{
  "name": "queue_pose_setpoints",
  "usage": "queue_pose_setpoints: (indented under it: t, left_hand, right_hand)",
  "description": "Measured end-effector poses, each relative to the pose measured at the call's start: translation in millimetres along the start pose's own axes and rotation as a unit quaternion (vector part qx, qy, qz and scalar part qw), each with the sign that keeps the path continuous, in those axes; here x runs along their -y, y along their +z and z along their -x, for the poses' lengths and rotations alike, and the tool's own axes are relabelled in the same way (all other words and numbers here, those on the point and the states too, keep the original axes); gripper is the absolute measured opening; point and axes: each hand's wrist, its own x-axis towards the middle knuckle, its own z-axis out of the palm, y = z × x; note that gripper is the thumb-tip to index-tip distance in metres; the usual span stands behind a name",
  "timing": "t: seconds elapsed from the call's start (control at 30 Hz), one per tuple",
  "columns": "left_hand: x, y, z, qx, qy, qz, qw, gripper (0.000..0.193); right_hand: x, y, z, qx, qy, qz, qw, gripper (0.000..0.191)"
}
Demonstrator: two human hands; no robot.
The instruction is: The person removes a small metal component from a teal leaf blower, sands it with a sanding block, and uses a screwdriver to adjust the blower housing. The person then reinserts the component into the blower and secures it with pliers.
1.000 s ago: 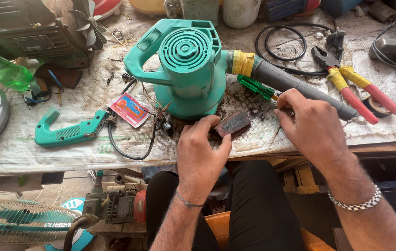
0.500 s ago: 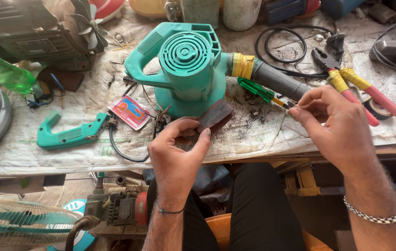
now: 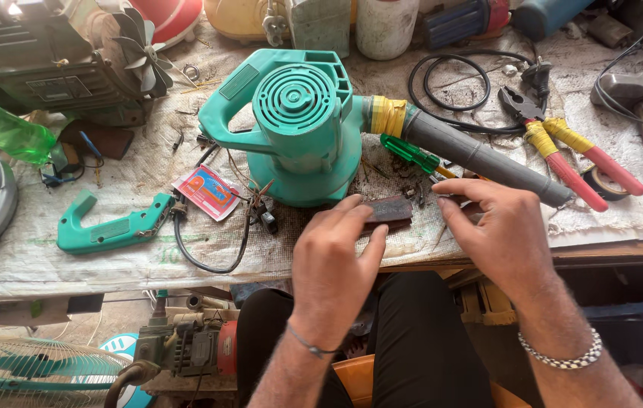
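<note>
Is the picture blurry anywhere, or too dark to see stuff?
Head view: bright, even daylight; the teal plastic blower is sharp; both the left hand and right hand look crisp; only under the bench is dim.

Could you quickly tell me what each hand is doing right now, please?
Left hand: fingers closed on one end of a dark flat rectangular piece.
Right hand: fingers curled by the piece's other end; whether it grips anything cannot be told.
</note>
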Motion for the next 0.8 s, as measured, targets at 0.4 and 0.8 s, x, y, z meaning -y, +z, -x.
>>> queue_pose_setpoints:
  t: [0.4, 0.8]
  left_hand:
    - [-4.1, 81.4, -66.0, 0.131, -0.042, -0.161, 0.977, 0.008]
    - [-6.1, 51.9, -57.3, 0.079, -0.176, 0.371, 0.909, 0.031]
  right_hand:
    - [-8.7, 22.0, 0.1, -0.107, 0.012, -0.121, 0.987, 0.009]
    - [-22.8, 21.6, 0.5, -0.121, 0.052, -0.174, 0.976, 0.008]
